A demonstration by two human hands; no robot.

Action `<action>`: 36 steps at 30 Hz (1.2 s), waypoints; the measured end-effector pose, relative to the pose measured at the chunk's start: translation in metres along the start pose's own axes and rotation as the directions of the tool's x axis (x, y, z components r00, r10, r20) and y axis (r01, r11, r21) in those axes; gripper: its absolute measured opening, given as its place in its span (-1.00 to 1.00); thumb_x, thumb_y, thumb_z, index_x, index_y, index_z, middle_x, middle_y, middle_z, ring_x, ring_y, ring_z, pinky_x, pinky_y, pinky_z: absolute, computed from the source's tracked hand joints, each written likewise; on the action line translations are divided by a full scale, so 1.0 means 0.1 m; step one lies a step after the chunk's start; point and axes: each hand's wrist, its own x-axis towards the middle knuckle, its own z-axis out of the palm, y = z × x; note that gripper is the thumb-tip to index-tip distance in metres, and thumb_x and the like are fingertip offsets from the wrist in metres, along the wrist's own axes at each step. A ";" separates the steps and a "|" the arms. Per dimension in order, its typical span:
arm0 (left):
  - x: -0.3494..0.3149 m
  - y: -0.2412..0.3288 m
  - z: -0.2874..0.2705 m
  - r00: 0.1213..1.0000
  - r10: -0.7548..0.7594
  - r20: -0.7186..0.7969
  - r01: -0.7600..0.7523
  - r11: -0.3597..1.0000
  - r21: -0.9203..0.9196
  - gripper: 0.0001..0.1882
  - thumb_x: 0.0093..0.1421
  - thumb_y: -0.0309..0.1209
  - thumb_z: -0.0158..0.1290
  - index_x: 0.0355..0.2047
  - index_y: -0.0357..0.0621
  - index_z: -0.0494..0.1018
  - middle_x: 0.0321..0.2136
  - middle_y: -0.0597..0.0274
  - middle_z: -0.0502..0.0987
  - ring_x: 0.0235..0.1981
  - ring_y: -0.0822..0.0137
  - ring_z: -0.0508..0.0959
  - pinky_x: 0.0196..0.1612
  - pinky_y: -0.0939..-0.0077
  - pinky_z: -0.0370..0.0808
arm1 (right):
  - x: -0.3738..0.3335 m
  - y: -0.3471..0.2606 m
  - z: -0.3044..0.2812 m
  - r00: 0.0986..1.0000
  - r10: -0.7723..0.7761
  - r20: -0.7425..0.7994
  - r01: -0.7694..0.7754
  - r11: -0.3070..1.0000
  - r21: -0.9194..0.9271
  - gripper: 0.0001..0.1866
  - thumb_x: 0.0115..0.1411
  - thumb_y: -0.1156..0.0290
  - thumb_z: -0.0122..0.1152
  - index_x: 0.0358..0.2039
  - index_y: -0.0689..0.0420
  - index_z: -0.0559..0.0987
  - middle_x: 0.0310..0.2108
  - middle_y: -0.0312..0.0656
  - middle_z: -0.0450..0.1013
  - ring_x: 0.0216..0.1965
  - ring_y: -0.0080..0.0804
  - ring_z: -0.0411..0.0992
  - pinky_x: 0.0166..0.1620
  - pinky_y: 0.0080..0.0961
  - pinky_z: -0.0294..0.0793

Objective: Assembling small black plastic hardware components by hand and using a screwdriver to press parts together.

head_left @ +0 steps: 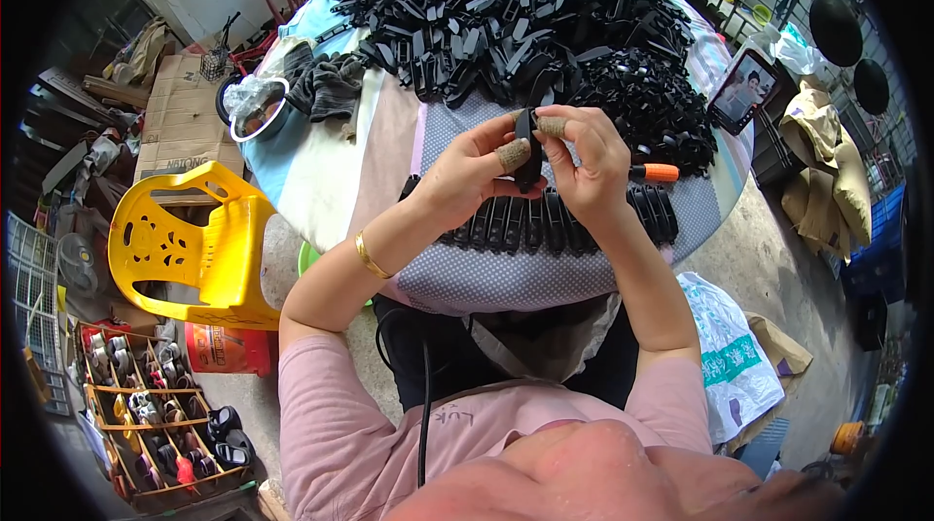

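Observation:
In front of me, above the near part of the round cloth-covered table (pixel 457 280), my left hand (pixel 474 169) grips a narrow black plastic part (pixel 528 146), held upright. My right hand (pixel 590 157) pinches the same part from the other side near its top. Tan wraps cover some fingertips. Below my hands lies a row of similar black parts (pixel 545 227), lined up side by side and partly hidden by my wrists. Beyond them rises a big heap of long black plastic pieces (pixel 506 10), with smaller black pieces (pixel 654 107) heaped to its right.
An orange-handled tool (pixel 654 172) lies right of my right hand. A phone (pixel 744 89) stands at the table's right edge. Dark cloth (pixel 329 85) and a white bowl (pixel 261 122) sit at the left. Around the table are a yellow chair (pixel 199 244) and a plastic bag (pixel 725 356).

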 end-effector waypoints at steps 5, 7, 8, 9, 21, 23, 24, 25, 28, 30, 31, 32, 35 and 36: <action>-0.01 0.04 -0.05 0.999 0.044 0.007 -0.045 0.995 0.085 -0.61 0.21 -0.38 -0.04 0.04 -0.20 0.27 -0.25 0.28 0.45 -0.34 0.47 0.51 -0.24 0.48 0.56 | 0.02 -0.09 -0.02 0.996 0.021 0.082 -0.017 0.999 -0.047 -0.92 0.02 0.56 0.17 -0.43 0.28 0.53 -0.27 -0.12 0.45 -0.25 -0.27 0.41 -0.26 -0.45 0.41; 0.00 0.03 -0.06 0.998 0.059 0.010 -0.060 0.993 0.106 -0.62 0.21 -0.38 -0.03 0.02 -0.21 0.30 -0.28 0.29 0.46 -0.35 0.48 0.51 -0.26 0.51 0.55 | 0.02 -0.11 -0.01 0.994 0.060 0.089 -0.058 0.998 -0.025 -0.88 0.01 0.47 0.16 -0.46 0.25 0.55 -0.22 -0.11 0.42 -0.25 -0.21 0.38 -0.27 -0.43 0.42; 0.00 0.02 -0.07 0.996 0.083 -0.016 -0.079 0.987 0.143 -0.65 0.20 -0.38 -0.02 -0.01 -0.22 0.32 -0.31 0.29 0.47 -0.36 0.49 0.51 -0.27 0.52 0.55 | 0.01 -0.10 0.00 0.994 0.061 0.089 -0.059 0.998 -0.026 -0.88 0.01 0.47 0.16 -0.46 0.25 0.55 -0.22 -0.11 0.42 -0.25 -0.21 0.38 -0.27 -0.43 0.42; 0.00 0.01 -0.08 0.993 0.107 -0.042 -0.098 0.979 0.179 -0.67 0.20 -0.37 -0.02 -0.05 -0.24 0.34 -0.34 0.30 0.47 -0.37 0.50 0.50 -0.28 0.54 0.55 | 0.01 -0.09 0.01 0.990 0.025 0.137 -0.023 1.000 -0.014 -0.82 0.07 0.41 0.13 -0.43 0.29 0.55 -0.17 -0.07 0.39 -0.20 -0.19 0.37 -0.21 -0.41 0.39; -0.10 0.17 -0.11 0.998 0.047 -0.037 -0.034 0.954 0.298 -0.76 0.22 -0.42 -0.10 -0.15 -0.29 0.38 -0.38 0.32 0.47 -0.37 0.52 0.49 -0.21 0.57 0.52 | 0.01 -0.08 0.06 0.960 0.072 0.269 -0.115 0.982 0.149 -0.74 0.14 0.35 0.07 -0.32 0.30 0.56 -0.13 -0.11 0.39 -0.11 -0.23 0.29 -0.04 -0.38 0.26; -0.11 0.15 -0.08 0.997 0.055 -0.052 -0.037 0.956 0.292 -0.76 0.22 -0.42 -0.10 -0.16 -0.29 0.38 -0.39 0.33 0.46 -0.37 0.53 0.48 -0.22 0.58 0.51 | 0.02 -0.10 0.05 0.973 0.082 0.214 -0.095 0.994 0.054 -0.80 0.03 0.48 0.15 -0.32 0.29 0.55 -0.21 -0.15 0.42 -0.18 -0.25 0.33 -0.11 -0.40 0.30; -0.11 0.15 -0.07 0.996 0.058 -0.064 -0.038 0.958 0.285 -0.76 0.22 -0.42 -0.10 -0.16 -0.30 0.38 -0.41 0.34 0.46 -0.37 0.54 0.48 -0.23 0.59 0.51 | 0.02 -0.11 0.06 0.974 0.078 0.215 -0.092 0.994 0.055 -0.80 0.03 0.48 0.15 -0.32 0.29 0.55 -0.21 -0.15 0.42 -0.18 -0.25 0.33 -0.11 -0.40 0.30; -0.11 0.14 -0.08 0.996 0.062 -0.063 -0.042 0.958 0.284 -0.76 0.22 -0.42 -0.10 -0.16 -0.30 0.38 -0.41 0.34 0.46 -0.37 0.54 0.48 -0.23 0.59 0.51 | 0.01 -0.12 0.06 0.980 0.069 0.186 -0.075 0.997 0.023 -0.81 -0.01 0.53 0.16 -0.33 0.28 0.55 -0.24 -0.16 0.42 -0.21 -0.25 0.34 -0.15 -0.41 0.32; -0.11 0.11 -0.09 0.996 0.082 -0.041 -0.056 0.899 0.435 -0.77 0.22 -0.43 -0.10 -0.17 -0.31 0.38 -0.42 0.35 0.45 -0.39 0.57 0.46 -0.27 0.64 0.49 | -0.01 -0.13 0.05 0.986 0.045 0.162 -0.036 0.998 -0.059 -0.81 -0.06 0.57 0.18 -0.36 0.28 0.55 -0.27 -0.17 0.43 -0.24 -0.25 0.35 -0.20 -0.42 0.34; -0.11 0.11 -0.02 0.993 0.100 -0.063 -0.063 0.897 0.437 -0.77 0.22 -0.43 -0.10 -0.18 -0.32 0.38 -0.44 0.36 0.44 -0.42 0.59 0.44 -0.33 0.68 0.46 | -0.03 -0.11 0.05 0.986 0.034 0.165 -0.016 0.994 -0.110 -0.82 -0.06 0.56 0.18 -0.37 0.28 0.55 -0.28 -0.17 0.43 -0.24 -0.25 0.35 -0.20 -0.42 0.34; -0.10 0.11 0.00 0.993 0.102 -0.062 -0.064 0.897 0.438 -0.77 0.22 -0.43 -0.10 -0.18 -0.32 0.38 -0.44 0.36 0.44 -0.42 0.59 0.44 -0.33 0.68 0.46 | -0.04 -0.10 0.05 0.989 0.010 0.147 0.012 0.989 -0.150 -0.83 -0.05 0.55 0.18 -0.37 0.28 0.54 -0.27 -0.17 0.43 -0.24 -0.25 0.35 -0.20 -0.41 0.33; -0.10 0.10 0.01 0.994 0.090 -0.061 -0.054 0.899 0.435 -0.77 0.22 -0.43 -0.10 -0.17 -0.32 0.38 -0.44 0.36 0.44 -0.43 0.59 0.44 -0.34 0.68 0.46 | -0.04 -0.08 0.05 0.991 -0.014 0.131 0.039 0.981 -0.189 -0.83 -0.04 0.54 0.17 -0.38 0.29 0.54 -0.27 -0.17 0.42 -0.24 -0.24 0.35 -0.19 -0.39 0.32; -0.10 0.09 -0.01 0.992 0.108 -0.059 -0.070 0.889 0.453 -0.77 0.22 -0.43 -0.09 -0.17 -0.31 0.38 -0.45 0.35 0.45 -0.44 0.59 0.45 -0.35 0.69 0.46 | -0.04 -0.09 0.04 0.981 -0.013 0.192 0.034 0.994 -0.103 -0.84 -0.01 0.51 0.15 -0.39 0.31 0.53 -0.22 -0.14 0.40 -0.21 -0.22 0.35 -0.15 -0.38 0.31; -0.10 0.08 -0.03 0.989 0.138 -0.056 -0.095 0.876 0.473 -0.76 0.21 -0.43 -0.08 -0.16 -0.31 0.38 -0.45 0.35 0.45 -0.43 0.59 0.45 -0.36 0.68 0.46 | -0.04 -0.09 0.04 0.981 -0.013 0.192 0.034 0.994 -0.103 -0.84 -0.01 0.51 0.15 -0.39 0.31 0.53 -0.22 -0.14 0.40 -0.21 -0.22 0.35 -0.15 -0.38 0.31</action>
